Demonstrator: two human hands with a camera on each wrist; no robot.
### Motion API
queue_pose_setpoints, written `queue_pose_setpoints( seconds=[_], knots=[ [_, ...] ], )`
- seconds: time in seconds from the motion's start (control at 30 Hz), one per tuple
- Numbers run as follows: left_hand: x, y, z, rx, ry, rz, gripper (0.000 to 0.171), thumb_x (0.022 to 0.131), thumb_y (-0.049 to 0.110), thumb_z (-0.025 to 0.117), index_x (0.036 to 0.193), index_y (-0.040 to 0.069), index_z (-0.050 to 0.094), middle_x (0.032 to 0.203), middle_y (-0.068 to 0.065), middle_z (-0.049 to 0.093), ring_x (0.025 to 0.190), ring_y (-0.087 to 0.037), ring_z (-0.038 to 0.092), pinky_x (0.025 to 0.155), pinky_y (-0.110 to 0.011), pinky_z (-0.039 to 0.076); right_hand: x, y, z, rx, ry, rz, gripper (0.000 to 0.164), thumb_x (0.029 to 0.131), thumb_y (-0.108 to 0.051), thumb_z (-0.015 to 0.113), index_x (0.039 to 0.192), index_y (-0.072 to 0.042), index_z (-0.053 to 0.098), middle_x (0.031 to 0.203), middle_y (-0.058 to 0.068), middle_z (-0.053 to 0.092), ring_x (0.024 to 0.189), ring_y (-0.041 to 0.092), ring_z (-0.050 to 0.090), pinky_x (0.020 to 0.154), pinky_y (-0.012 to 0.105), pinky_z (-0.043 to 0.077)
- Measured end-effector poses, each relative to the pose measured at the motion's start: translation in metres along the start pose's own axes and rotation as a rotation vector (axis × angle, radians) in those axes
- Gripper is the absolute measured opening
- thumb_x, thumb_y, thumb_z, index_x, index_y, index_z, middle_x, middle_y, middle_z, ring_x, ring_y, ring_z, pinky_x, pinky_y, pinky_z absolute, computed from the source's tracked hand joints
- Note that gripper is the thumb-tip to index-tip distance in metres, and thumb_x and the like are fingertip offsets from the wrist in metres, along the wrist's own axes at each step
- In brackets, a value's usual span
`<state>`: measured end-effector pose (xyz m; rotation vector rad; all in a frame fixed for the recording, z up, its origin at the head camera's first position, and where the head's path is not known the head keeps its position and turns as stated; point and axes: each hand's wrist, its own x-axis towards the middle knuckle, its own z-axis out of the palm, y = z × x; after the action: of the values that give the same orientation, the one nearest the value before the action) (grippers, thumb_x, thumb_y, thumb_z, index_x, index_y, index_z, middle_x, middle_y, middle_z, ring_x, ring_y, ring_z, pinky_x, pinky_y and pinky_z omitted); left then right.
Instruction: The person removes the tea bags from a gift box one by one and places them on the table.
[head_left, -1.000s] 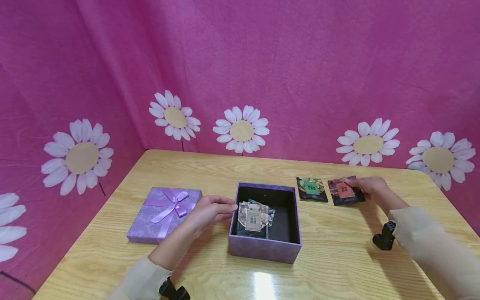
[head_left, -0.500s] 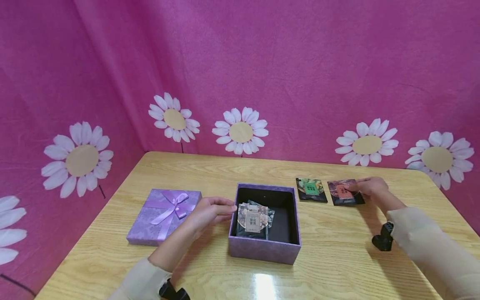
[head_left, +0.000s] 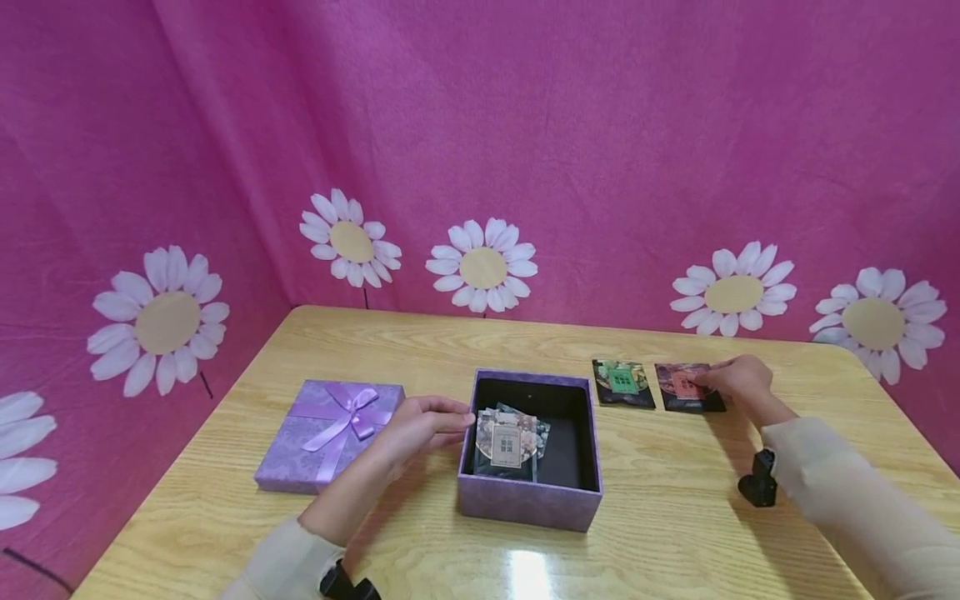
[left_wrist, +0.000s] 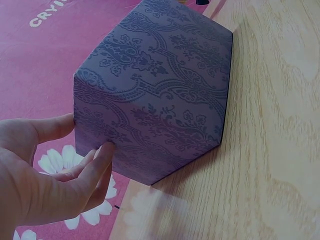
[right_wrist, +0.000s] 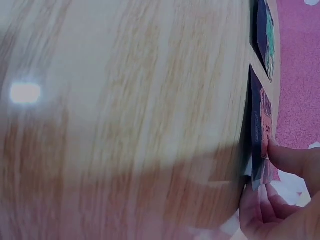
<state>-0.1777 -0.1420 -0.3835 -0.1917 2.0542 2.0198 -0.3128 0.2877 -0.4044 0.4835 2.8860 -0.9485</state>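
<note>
Near the middle of the table stands an open purple gift box with a black inside. Several flat sachets, the top one with a pale label, lie in its left part. My left hand holds the box's left wall, thumb at the rim and fingertips against the patterned outer side in the left wrist view. At the right, my right hand pinches the right edge of a dark sachet with a red label, thumb on top and fingers below. A green-labelled sachet lies just left of it.
A purple lid with a ribbon bow lies left of the box, beside my left forearm. The wooden table ends at a pink cloth printed with white daisies.
The red-labelled sachet has turned slightly, more in line with the green one, as my right hand shifted a little left. My left hand stays at the box.
</note>
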Motion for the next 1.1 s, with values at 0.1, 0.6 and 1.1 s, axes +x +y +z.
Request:
queue_pose_setpoints(
  seconds=[0.1,0.6,1.1],
  knots=[
    [0.0,0.0,0.0,-0.006,-0.003,0.002,0.033,0.086,0.005,0.065,0.113,-0.014,0.058,0.1,-0.013,0.067,0.084,-0.011,0.066,0.09,-0.029,0.059,-0.002,-0.001,-0.001,-0.054,0.008,-0.023,0.04,0.079,-0.027,0.074,0.097,0.009,0.069,0.099,0.028,0.065,0.088,0.031,0.046,0.063,0.027,0.038],
    [0.0,0.0,0.002,-0.014,0.01,0.0,0.03,0.087,0.004,0.065,0.111,-0.013,0.059,0.102,-0.014,0.066,0.087,-0.013,0.067,0.09,-0.029,0.059,-0.009,-0.019,-0.032,0.01,-0.082,-0.125,0.052,0.084,-0.035,0.071,0.111,0.009,0.065,0.075,0.007,0.073,0.079,0.025,0.071,0.065,0.028,0.056],
    [0.001,-0.002,0.001,-0.024,-0.003,0.023,0.033,0.087,0.005,0.064,0.113,-0.014,0.057,0.104,-0.017,0.066,0.093,-0.018,0.068,0.091,-0.029,0.059,-0.024,-0.055,-0.032,0.252,-0.349,-0.201,0.063,0.091,-0.025,0.064,0.13,0.02,0.044,0.082,-0.007,0.072,0.065,-0.007,0.063,0.071,0.019,0.061]
  ],
)
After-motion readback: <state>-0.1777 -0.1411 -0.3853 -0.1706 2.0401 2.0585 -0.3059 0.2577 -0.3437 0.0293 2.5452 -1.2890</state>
